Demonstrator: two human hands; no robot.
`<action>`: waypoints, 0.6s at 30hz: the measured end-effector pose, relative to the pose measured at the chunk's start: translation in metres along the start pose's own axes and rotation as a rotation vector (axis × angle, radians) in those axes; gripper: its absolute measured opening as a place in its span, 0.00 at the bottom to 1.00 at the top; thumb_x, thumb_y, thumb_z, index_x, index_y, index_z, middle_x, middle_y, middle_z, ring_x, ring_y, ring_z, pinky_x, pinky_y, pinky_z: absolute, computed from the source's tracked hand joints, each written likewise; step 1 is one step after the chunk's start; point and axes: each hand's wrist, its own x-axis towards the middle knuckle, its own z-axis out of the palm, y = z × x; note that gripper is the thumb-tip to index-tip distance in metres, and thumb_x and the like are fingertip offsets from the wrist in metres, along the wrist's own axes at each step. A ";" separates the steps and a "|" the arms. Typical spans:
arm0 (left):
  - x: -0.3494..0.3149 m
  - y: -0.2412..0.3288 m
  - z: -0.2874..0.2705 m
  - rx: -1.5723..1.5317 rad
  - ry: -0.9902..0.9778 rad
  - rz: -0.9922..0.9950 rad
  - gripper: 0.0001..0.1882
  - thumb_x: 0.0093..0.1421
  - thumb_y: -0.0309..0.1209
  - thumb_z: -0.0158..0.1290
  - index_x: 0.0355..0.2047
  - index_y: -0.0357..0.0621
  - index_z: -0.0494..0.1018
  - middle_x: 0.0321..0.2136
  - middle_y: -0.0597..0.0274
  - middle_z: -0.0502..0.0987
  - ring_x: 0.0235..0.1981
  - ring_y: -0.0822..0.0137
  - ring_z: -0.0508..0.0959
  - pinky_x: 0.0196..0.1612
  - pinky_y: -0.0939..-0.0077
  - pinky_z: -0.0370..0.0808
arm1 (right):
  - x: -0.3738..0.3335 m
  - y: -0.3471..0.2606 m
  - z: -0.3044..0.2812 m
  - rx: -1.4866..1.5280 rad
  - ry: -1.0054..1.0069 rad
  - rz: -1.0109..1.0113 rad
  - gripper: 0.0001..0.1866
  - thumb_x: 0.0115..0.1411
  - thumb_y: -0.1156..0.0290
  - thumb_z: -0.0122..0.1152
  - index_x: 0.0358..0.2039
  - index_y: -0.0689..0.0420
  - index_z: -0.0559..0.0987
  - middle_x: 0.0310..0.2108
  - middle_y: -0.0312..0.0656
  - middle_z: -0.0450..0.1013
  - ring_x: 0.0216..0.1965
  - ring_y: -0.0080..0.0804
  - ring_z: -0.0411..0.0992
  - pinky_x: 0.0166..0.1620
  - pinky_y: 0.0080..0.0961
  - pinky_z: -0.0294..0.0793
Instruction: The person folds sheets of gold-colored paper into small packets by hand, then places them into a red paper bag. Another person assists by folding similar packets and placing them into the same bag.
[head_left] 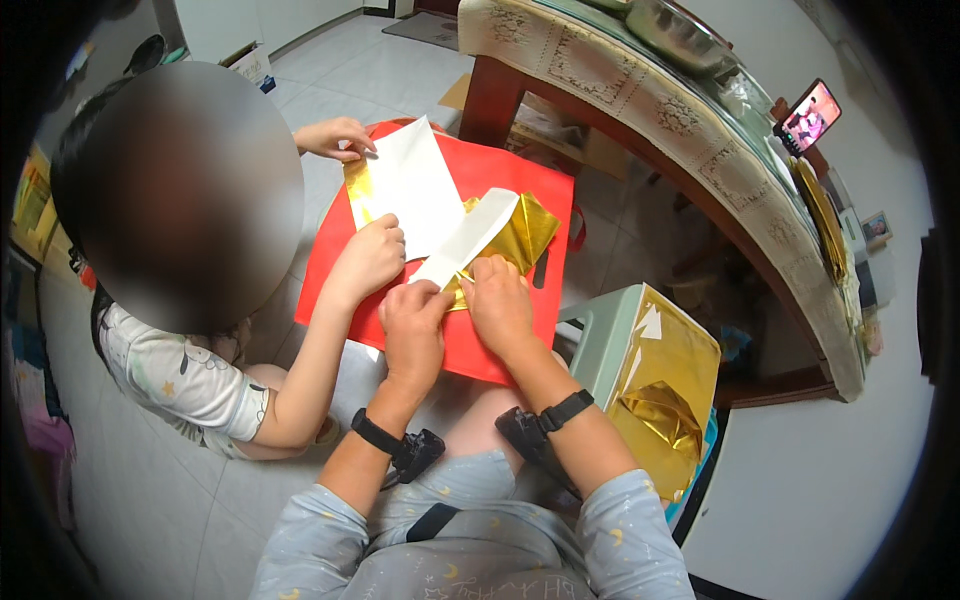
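On a red bag-like sheet (345,285) in front of me lies a sheet of gold foil paper (528,232), partly folded so that a white strip of its back shows. My left hand (415,325) pinches the near end of that strip. Close beside it, my right hand (498,305) is closed on the paper's near edge, with fingertips bent down on the gold side. To the left, another person's hands (372,255) hold a second foil sheet (410,185), mostly white side up, with a gold strip along its left edge.
At my right stands a pale green stool (608,345) with a stack of gold paper (655,350) and a folded gold piece (668,418) on top. Beyond it is a table with a lace-patterned cloth (640,75), bearing a metal bowl (680,38) and a lit phone (810,118).
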 end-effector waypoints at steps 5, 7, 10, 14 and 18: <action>-0.003 -0.002 -0.007 0.021 -0.188 0.133 0.15 0.53 0.23 0.52 0.42 0.42 0.79 0.41 0.59 0.77 0.43 0.58 0.74 0.50 0.62 0.69 | 0.003 0.002 -0.001 -0.073 0.045 -0.043 0.05 0.57 0.72 0.54 0.34 0.56 0.73 0.36 0.43 0.69 0.41 0.41 0.71 0.43 0.37 0.72; -0.010 0.000 -0.007 0.118 -0.188 0.176 0.17 0.53 0.24 0.52 0.45 0.40 0.78 0.43 0.58 0.76 0.44 0.59 0.74 0.50 0.62 0.69 | 0.005 0.005 -0.001 -0.061 0.030 -0.067 0.06 0.56 0.73 0.54 0.35 0.57 0.72 0.35 0.44 0.69 0.42 0.43 0.70 0.45 0.39 0.71; -0.020 0.006 -0.009 0.251 -0.188 0.239 0.19 0.54 0.25 0.51 0.48 0.38 0.76 0.46 0.56 0.76 0.46 0.59 0.74 0.52 0.62 0.68 | 0.006 0.011 -0.011 -0.098 0.008 -0.111 0.07 0.55 0.73 0.54 0.36 0.58 0.73 0.36 0.45 0.69 0.43 0.43 0.70 0.46 0.38 0.71; -0.020 0.006 -0.007 0.307 -0.199 0.248 0.19 0.56 0.26 0.49 0.49 0.38 0.75 0.48 0.56 0.76 0.49 0.60 0.74 0.54 0.62 0.66 | -0.014 0.006 -0.035 0.026 0.008 -0.332 0.12 0.55 0.71 0.54 0.40 0.59 0.77 0.42 0.44 0.72 0.45 0.40 0.71 0.49 0.36 0.70; -0.011 0.006 -0.008 0.295 -0.222 0.263 0.15 0.57 0.28 0.50 0.45 0.39 0.76 0.44 0.56 0.77 0.47 0.61 0.74 0.55 0.62 0.65 | -0.037 0.026 -0.033 0.034 -0.033 -0.347 0.17 0.57 0.70 0.52 0.47 0.60 0.78 0.46 0.41 0.74 0.51 0.38 0.70 0.55 0.35 0.68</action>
